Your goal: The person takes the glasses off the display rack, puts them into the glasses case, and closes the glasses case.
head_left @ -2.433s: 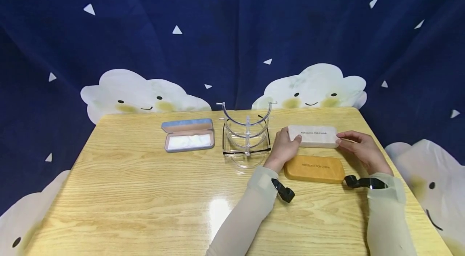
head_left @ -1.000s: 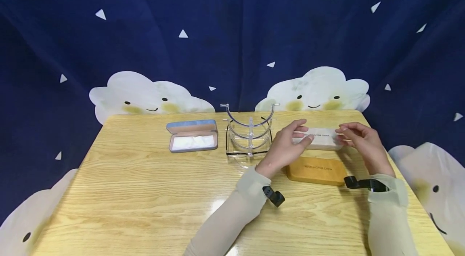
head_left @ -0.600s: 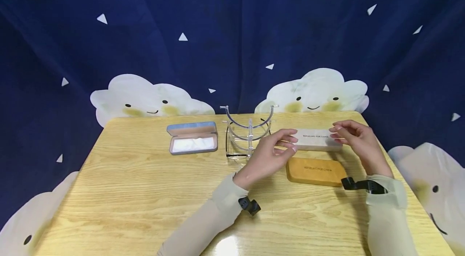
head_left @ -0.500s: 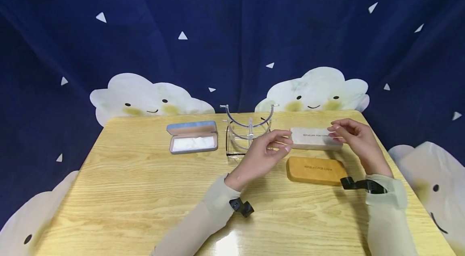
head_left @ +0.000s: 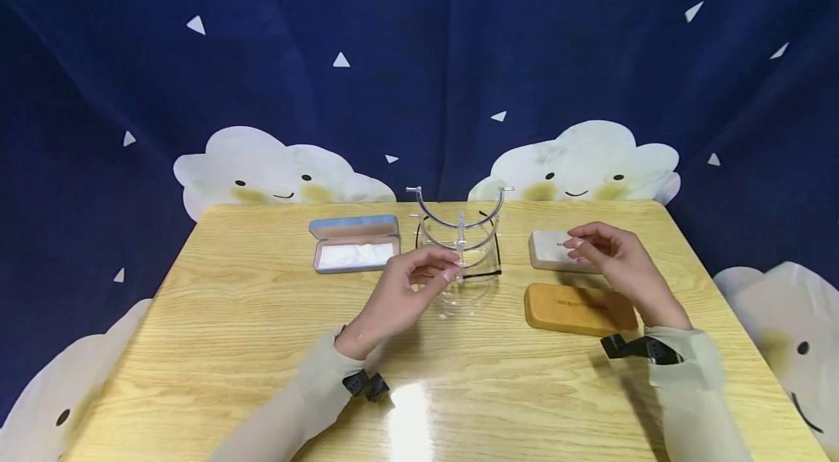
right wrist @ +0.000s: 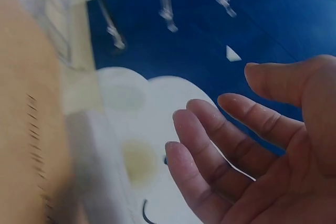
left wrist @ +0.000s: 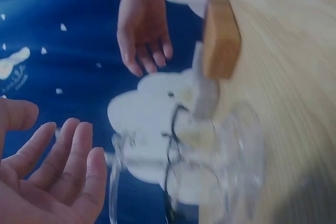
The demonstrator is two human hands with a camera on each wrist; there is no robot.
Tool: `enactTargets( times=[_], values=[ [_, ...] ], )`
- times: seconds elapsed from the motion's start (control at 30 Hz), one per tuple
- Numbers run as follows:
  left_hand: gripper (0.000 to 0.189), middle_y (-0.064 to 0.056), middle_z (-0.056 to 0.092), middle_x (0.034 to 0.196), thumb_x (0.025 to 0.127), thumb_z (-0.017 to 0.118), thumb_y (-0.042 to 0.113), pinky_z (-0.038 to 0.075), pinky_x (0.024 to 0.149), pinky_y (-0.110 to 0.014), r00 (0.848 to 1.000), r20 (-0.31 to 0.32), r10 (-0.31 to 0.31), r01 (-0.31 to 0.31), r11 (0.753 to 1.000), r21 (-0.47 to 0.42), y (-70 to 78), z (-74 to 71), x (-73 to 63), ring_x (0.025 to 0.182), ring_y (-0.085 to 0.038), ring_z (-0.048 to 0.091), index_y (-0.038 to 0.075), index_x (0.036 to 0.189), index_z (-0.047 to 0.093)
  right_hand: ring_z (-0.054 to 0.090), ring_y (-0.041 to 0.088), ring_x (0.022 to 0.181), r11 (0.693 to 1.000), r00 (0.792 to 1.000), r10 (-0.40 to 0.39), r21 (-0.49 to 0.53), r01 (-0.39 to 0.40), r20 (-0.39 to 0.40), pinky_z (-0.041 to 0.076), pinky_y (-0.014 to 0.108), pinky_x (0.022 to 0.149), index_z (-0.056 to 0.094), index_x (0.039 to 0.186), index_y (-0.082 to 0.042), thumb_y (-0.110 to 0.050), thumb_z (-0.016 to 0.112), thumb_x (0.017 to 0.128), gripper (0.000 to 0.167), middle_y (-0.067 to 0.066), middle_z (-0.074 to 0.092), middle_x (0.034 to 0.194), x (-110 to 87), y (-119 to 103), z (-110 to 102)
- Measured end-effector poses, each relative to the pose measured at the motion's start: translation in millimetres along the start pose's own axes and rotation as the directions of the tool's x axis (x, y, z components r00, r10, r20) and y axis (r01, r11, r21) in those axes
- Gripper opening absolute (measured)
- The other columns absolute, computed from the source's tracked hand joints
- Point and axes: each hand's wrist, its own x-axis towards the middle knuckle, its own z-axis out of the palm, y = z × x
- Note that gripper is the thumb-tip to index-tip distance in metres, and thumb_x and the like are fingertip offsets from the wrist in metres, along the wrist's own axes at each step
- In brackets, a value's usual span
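Note:
My left hand (head_left: 400,294) is held over the table just in front of a clear acrylic glasses stand (head_left: 461,225), its fingertips overlapping the stand in the head view. Its fingers (left wrist: 68,153) are loosely bent with nothing between them. Black-framed glasses (head_left: 483,275) sit low on the stand. Above the white glasses case (head_left: 545,252) hovers my right hand (head_left: 623,265), fingers (right wrist: 202,177) apart and relaxed, holding nothing; it hides the case's right end. Nearer to me lies a closed mustard-yellow glasses case (head_left: 570,307), lettered on top.
To the left of the stand, a blue glasses case (head_left: 354,222) lies with its lid raised and a white cloth (head_left: 355,255) inside. Behind the wooden table (head_left: 262,345) hangs a dark blue curtain (head_left: 406,68) with cloud faces.
My left hand has let go of the white case and moved left to the stand. My right hand has drifted slightly left off the case's right end. The cases stay in place.

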Motion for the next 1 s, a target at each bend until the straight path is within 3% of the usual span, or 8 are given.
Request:
enactTargets(
  times=[0.17, 0.3, 0.43, 0.53, 0.67, 0.8, 1.0],
  values=[
    [0.020, -0.010, 0.076, 0.117, 0.104, 0.065, 0.015, 0.061, 0.091, -0.030, 0.996, -0.087, -0.012, 0.016, 0.999, 0.046, -15.5, -17.9, -9.0, 0.105, -0.017, 0.072, 0.012, 0.122, 0.071, 0.069, 0.000, 0.087, 0.993, 0.999, -0.032, -0.116, 0.037, 0.044, 0.057, 0.016, 0.074, 0.068, 0.124, 0.002, -0.015, 0.062, 0.105, 0.026, 0.020, 0.074, 0.114, -0.7, -4, 21],
    [0.024, -0.009, 0.075, 0.119, 0.101, 0.069, 0.015, 0.063, 0.091, -0.038, 0.990, -0.144, 0.007, 0.011, 0.992, 0.122, -28.1, -29.2, -12.4, 0.107, -0.024, 0.072, 0.012, 0.125, 0.070, 0.069, 0.003, 0.088, 0.983, 0.997, -0.056, -0.171, 0.064, 0.051, 0.055, 0.016, 0.074, 0.067, 0.126, 0.001, -0.014, 0.065, 0.104, 0.027, 0.020, 0.076, 0.112, -1.0, -8, 36],
    [0.037, -0.010, 0.072, 0.125, 0.096, 0.077, 0.017, 0.063, 0.091, -0.046, 0.981, -0.189, 0.040, 0.010, 0.965, 0.260, -40.7, -40.9, -12.2, 0.113, -0.031, 0.071, 0.012, 0.131, 0.067, 0.066, -0.003, 0.091, 0.984, 0.996, -0.069, -0.164, 0.076, 0.048, 0.056, 0.015, 0.079, 0.061, 0.136, 0.003, -0.010, 0.067, 0.101, 0.038, 0.021, 0.074, 0.117, -1.2, -11, 50],
    [0.049, -0.009, 0.070, 0.130, 0.092, 0.081, 0.022, 0.064, 0.092, -0.046, 0.981, -0.189, 0.048, 0.023, 0.935, 0.354, -49.0, -48.0, -9.6, 0.117, -0.032, 0.071, 0.009, 0.136, 0.064, 0.065, -0.004, 0.093, 0.984, 0.997, -0.054, -0.165, 0.062, 0.055, 0.057, 0.015, 0.082, 0.057, 0.142, 0.003, -0.011, 0.070, 0.100, 0.046, 0.022, 0.073, 0.122, -2.1, -11, 60],
    [0.059, -0.013, 0.071, 0.131, 0.090, 0.084, 0.029, 0.064, 0.093, -0.045, 0.984, -0.175, 0.014, 0.060, 0.911, 0.409, -56.4, -52.4, -6.0, 0.119, -0.030, 0.071, 0.005, 0.139, 0.062, 0.070, 0.011, 0.099, 0.988, 0.995, -0.025, -0.149, 0.039, 0.094, 0.057, 0.017, 0.084, 0.051, 0.148, 0.005, -0.015, 0.071, 0.100, 0.056, 0.023, 0.071, 0.127, -2.4, -11, 70],
    [0.067, -0.017, 0.071, 0.131, 0.089, 0.085, 0.031, 0.062, 0.098, -0.045, 0.988, -0.144, -0.056, 0.109, 0.910, 0.399, -61.0, -51.2, -2.9, 0.119, -0.029, 0.070, 0.002, 0.144, 0.059, 0.073, 0.028, 0.105, 0.994, 0.991, -0.007, -0.107, 0.022, 0.134, 0.058, 0.019, 0.083, 0.046, 0.151, 0.007, -0.015, 0.072, 0.100, 0.062, 0.025, 0.071, 0.129, -1.6, -11, 76],
    [0.077, -0.019, 0.071, 0.132, 0.089, 0.085, 0.031, 0.060, 0.102, -0.046, 0.988, -0.106, -0.108, 0.142, 0.906, 0.398, -65.3, -46.5, -0.4, 0.118, -0.031, 0.072, -0.003, 0.150, 0.052, 0.073, 0.026, 0.102, 0.996, 0.987, 0.006, -0.092, 0.009, 0.162, 0.058, 0.020, 0.084, 0.045, 0.150, 0.011, -0.013, 0.073, 0.098, 0.064, 0.024, 0.073, 0.125, 1.1, -8, 85]
  ],
)
